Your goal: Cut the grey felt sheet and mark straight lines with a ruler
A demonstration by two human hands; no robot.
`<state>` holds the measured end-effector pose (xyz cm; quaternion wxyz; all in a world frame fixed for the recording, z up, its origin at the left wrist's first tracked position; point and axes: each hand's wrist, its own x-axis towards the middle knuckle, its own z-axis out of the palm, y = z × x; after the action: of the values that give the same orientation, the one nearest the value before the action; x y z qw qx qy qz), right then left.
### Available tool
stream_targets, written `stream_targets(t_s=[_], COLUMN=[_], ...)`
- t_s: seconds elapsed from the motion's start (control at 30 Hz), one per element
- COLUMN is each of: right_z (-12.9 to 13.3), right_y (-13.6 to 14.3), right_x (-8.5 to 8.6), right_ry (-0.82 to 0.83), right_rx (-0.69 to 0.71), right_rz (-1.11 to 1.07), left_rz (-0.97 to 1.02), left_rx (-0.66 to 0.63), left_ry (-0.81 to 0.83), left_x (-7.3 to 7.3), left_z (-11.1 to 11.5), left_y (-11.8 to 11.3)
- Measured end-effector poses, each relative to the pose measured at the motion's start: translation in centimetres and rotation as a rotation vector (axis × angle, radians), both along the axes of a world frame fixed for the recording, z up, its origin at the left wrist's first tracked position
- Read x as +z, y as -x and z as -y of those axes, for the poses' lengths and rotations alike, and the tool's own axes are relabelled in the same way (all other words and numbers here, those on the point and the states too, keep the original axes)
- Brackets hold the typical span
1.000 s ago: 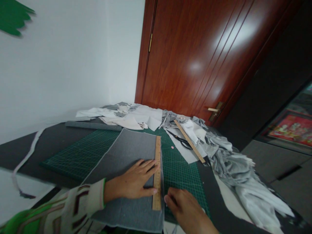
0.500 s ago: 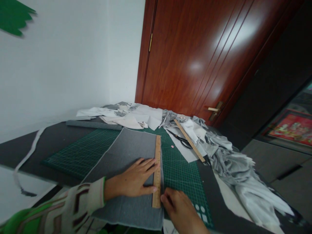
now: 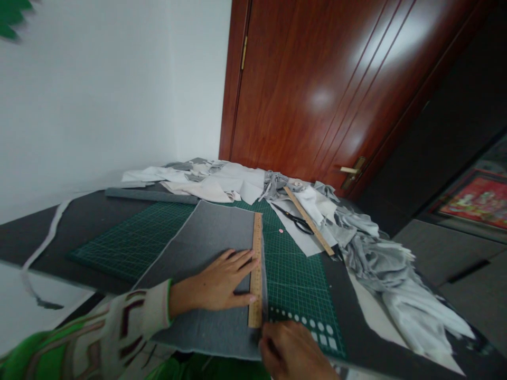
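Observation:
My left hand (image 3: 225,279) is open, lying flat with its fingers across a wooden ruler (image 3: 256,269) and the grey fabric (image 3: 209,232) under it. The ruler runs lengthwise close to the fabric's right edge. Closed in a fist, my right hand (image 3: 293,351) is beside the ruler's near end, at the fabric's right edge. Whatever its fingers grip is hidden from view. Beneath the fabric is a green cutting mat (image 3: 297,285) with a printed grid and white shapes near its front corner.
Black-handled scissors (image 3: 295,217) and a second wooden ruler (image 3: 309,221) lie to the right among fabric scraps (image 3: 384,269). More white scraps (image 3: 225,182) cover the table's back. A rolled grey cloth (image 3: 150,196) lies at left, near a white strip (image 3: 51,232). Behind stands a door (image 3: 301,95).
My right hand has slid toward me along the fabric's edge, uncovering more white shapes on the mat. My left hand stays on the ruler. The view has shifted slightly.

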<state>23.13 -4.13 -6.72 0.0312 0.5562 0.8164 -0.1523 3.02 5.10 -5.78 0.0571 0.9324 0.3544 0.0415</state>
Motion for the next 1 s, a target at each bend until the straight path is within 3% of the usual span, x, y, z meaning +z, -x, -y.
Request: stream_targets(t_s=[0.17, 0.3, 0.5, 0.83, 1.0], right_z=[0.5, 0.3, -1.0, -0.5, 0.4], right_y=[-1.8, -1.8, 0.1, -1.2, -1.5], right_x=[-1.0, 0.0, 0.7, -2.0, -3.5], right_ry=[-0.038, -0.118, -0.043, -0.22, -0.219], right_rx=[0.066, -0.046, -0.152, 0.002, 0.047], right_rz=[-0.102, -0.109, -0.049, -0.1, -0.045], left_rz=[0.014, 0.025, 0.033, 0.05, 0.032], left_rx=[-0.003, -0.003, -0.011, -0.011, -0.004], left_ry=[-0.017, -0.034, -0.036, -0.02, -0.006], left_x=[-0.3, -0.6, -0.7, -0.5, -0.5], left_z=[-0.1, -0.2, -0.2, -0.2, 0.0], left_y=[-0.1, 0.0, 0.1, 0.1, 0.2])
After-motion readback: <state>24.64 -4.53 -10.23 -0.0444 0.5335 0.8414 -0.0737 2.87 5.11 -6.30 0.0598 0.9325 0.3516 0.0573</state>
